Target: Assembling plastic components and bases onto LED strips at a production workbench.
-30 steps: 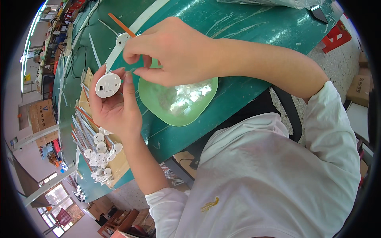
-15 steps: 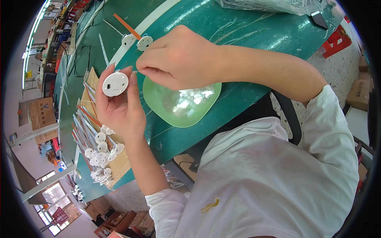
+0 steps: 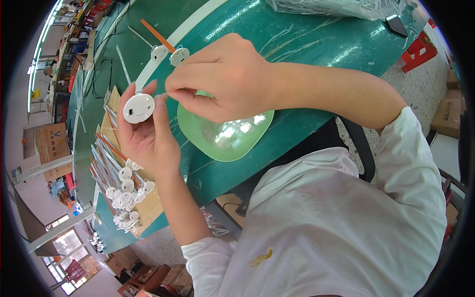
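A green tabletop (image 3: pixel 203 175) carries nearly everything here, and near its far right edge lies a crumpled clear plastic bag (image 3: pixel 326 7), whose contents I cannot make out. The green bowl (image 3: pixel 190 126) rests on the tabletop below the right hand (image 3: pixel 222 79), which hides part of its far rim; inside is a loose heap of small, clear, glinting pieces, too blurred to tell one from another. To the left, a cardboard sheet (image 3: pixel 152 205) lies under a bundle of thin strips (image 3: pixel 104 153), with a cluster of small white round pieces (image 3: pixel 127 195) at the bundle's near end. The left hand (image 3: pixel 151 136) is half curled, palm up, gripping a white disc (image 3: pixel 139 108) between the thumb at its right edge and the fingers around its left and back. The disc is up off the tabletop, left of the bowl, just to the left of the right hand's fingertips and slightly lower in the view. Being round, it has no clear long axis; its flat face, with a small dark slot and holes, is turned up toward the camera. The right hand is curled with its fingertips drawn together, near the left thumb; whether they pinch something tiny, I cannot tell. Beyond the hands, an orange strip (image 3: pixel 157 34) ends at a smaller pale round piece (image 3: pixel 179 56).
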